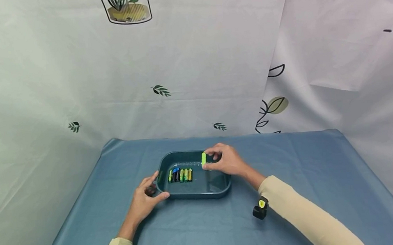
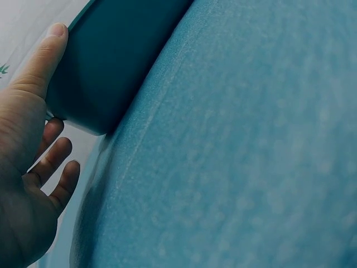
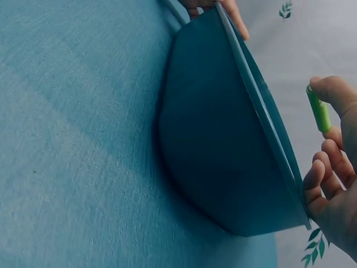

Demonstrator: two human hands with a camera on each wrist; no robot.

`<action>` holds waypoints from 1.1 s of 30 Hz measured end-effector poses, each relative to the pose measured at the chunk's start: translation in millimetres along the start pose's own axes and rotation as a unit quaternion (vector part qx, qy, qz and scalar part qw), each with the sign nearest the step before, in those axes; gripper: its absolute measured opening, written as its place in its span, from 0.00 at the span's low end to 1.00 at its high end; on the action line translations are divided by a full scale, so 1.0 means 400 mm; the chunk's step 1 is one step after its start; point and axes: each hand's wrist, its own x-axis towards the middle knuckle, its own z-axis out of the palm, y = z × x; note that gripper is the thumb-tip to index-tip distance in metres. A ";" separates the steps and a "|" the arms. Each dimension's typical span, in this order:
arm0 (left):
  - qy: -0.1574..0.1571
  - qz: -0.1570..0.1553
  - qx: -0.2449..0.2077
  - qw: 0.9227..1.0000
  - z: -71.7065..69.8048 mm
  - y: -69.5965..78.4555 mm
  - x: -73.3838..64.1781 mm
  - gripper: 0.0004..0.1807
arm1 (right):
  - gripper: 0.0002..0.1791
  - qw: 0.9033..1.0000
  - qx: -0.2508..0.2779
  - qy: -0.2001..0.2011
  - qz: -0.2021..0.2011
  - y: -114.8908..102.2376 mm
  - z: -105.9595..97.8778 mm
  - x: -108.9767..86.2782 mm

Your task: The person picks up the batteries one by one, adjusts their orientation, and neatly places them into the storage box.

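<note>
My right hand (image 1: 228,160) pinches a bright green battery (image 1: 203,159) by its two ends, between thumb and forefinger. It is held over the right half of a dark teal tray (image 1: 199,196). In the right wrist view the same battery (image 3: 319,110) shows above the rim, the other fingers loosely bent by the tray's edge. On the tray's floor, left of centre, several green, dark blue and yellow batteries (image 1: 181,175) lie side by side in a row. My left hand (image 1: 141,200) spans the tray's left end, thumb and forefinger extended against it; its remaining fingers (image 2: 68,181) hang loosely curled.
A blue cloth (image 1: 204,237) covers the table under the tray. Behind and beside it hang white sheets (image 1: 191,57) printed with leaves and plants. Small black cameras (image 1: 259,210) are strapped to both wrists.
</note>
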 end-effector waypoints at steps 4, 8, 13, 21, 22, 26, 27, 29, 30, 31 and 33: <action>0.003 0.001 0.003 1.000 0.001 -0.002 0.001 0.48 | 0.25 1.000 -0.003 -0.004 0.008 -0.010 0.016 0.005; 0.007 0.003 0.005 1.000 0.001 -0.003 0.002 0.48 | 0.25 1.000 -0.006 -0.010 0.015 -0.018 0.036 0.010; 0.005 0.002 0.006 1.000 0.002 -0.001 0.001 0.48 | 0.26 1.000 -0.001 -0.014 0.015 -0.027 0.060 0.012; 0.003 0.004 -0.001 1.000 0.004 -0.001 0.001 0.47 | 0.27 0.999 -0.012 -0.018 0.044 -0.039 0.093 0.020; 0.003 0.004 -0.003 1.000 0.004 -0.001 0.001 0.47 | 0.27 0.999 -0.013 -0.019 0.047 -0.039 0.097 0.021; 0.005 0.006 -0.002 1.000 0.005 -0.001 0.002 0.47 | 0.25 0.998 -0.023 -0.022 0.053 -0.034 0.111 0.023; 0.005 0.006 -0.002 1.000 0.005 -0.001 0.002 0.47 | 0.25 0.998 -0.026 -0.023 0.052 -0.033 0.112 0.023; 0.005 0.007 -0.001 1.000 0.005 0.000 0.001 0.48 | 0.24 0.998 -0.029 -0.024 0.051 -0.032 0.114 0.023; 0.005 0.006 -0.001 1.000 0.005 0.000 0.001 0.48 | 0.24 0.998 -0.029 -0.025 0.050 -0.031 0.114 0.023; 0.006 0.006 -0.003 1.000 0.005 0.000 0.001 0.48 | 0.24 0.998 -0.029 -0.025 0.050 -0.032 0.113 0.023; 0.006 0.006 -0.005 1.000 0.005 -0.001 0.001 0.48 | 0.25 0.998 -0.028 -0.024 0.046 -0.032 0.113 0.025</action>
